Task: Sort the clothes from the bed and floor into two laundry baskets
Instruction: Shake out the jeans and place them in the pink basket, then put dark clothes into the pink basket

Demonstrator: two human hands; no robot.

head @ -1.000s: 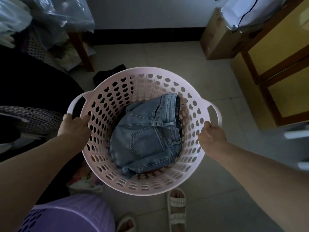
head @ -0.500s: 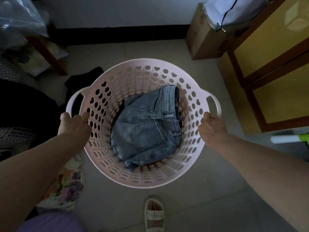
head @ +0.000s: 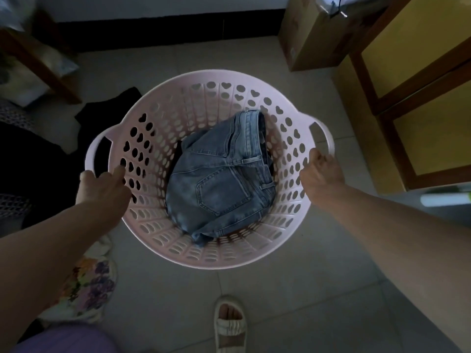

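- A dark cloth [head: 23,161] lies at the far left edge, with a patterned fabric beside it.
- A black garment [head: 112,110] lies on the floor [head: 293,301], just left of and behind the basket.
- A floral cloth [head: 89,284] lies on the floor near the left, partly under the left forearm.
- A purple basket [head: 63,338] shows at the near-left corner, only its top in view.
- The left hand [head: 102,187] grips the basket's left rim just near its left handle; the thumb lies inside on the wall, the fingers curl over the outer edge.
- The pink basket [head: 211,77], with heart-shaped holes, is in the middle, held by both hands above the floor tiles; whether its base touches the floor I cannot tell.
- Folded jeans [head: 221,182] lie inside the basket, on its bottom, back pocket up.
- A sandalled foot [head: 230,324] stands on the floor near the basket.
- The right hand [head: 322,174] grips the right rim by the right handle, fingers curled tightly round the edge.
- A cardboard box [head: 313,39] stands far right by the wall.
- A yellow cabinet [head: 420,98] with brown frames fills the right side.
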